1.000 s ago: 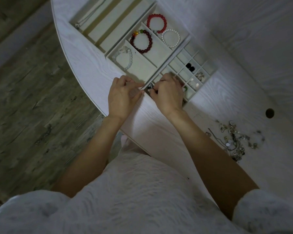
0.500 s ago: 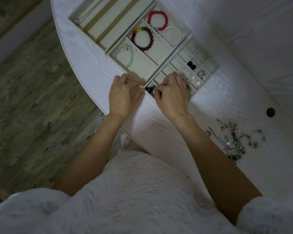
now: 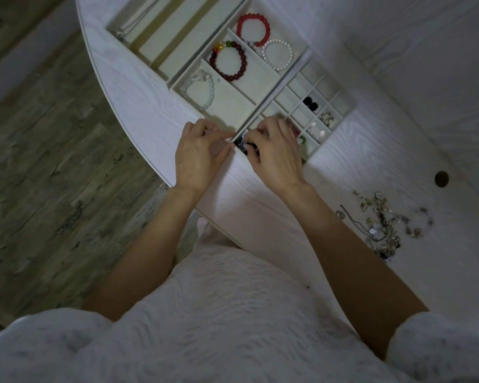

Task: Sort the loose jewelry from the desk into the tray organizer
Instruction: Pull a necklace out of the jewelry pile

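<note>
Dark jewelry piece [image 3: 243, 143] pinched in right hand [image 3: 277, 156] grip; left hand [image 3: 199, 158] curled, grip unclear.

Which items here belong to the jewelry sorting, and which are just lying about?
Job: tray organizer; loose jewelry pile; dark piece at the fingers of both hands, left hand, right hand; bracelets already sorted.

Lying about: desk's cable hole; wood floor.
</note>
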A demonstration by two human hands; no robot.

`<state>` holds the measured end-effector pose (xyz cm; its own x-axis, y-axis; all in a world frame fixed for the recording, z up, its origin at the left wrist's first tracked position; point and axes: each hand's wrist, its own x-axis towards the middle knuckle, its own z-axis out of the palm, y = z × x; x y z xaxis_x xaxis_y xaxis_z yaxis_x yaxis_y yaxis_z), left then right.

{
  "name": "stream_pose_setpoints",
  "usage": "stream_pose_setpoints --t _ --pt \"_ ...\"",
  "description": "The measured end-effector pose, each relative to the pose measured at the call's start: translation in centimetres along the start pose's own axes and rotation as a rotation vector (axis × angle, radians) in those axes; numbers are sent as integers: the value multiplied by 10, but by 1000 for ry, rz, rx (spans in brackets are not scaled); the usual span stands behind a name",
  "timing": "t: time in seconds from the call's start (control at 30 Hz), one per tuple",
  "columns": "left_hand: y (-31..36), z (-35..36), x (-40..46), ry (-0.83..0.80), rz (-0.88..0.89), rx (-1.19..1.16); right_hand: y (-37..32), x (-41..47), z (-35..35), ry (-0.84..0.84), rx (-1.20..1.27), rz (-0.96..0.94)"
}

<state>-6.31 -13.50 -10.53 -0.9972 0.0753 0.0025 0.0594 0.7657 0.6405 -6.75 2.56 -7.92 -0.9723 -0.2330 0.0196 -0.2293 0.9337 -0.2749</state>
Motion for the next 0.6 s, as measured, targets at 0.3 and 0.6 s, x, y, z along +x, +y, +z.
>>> stream_pose_setpoints --t 0.3,0.6 --pt "-3 1 1 3 20 0 12 -1 -1 -19 -140 -77" --pt "-3 1 0 10 28 -2 12 -7 1 -48 -62 -102"
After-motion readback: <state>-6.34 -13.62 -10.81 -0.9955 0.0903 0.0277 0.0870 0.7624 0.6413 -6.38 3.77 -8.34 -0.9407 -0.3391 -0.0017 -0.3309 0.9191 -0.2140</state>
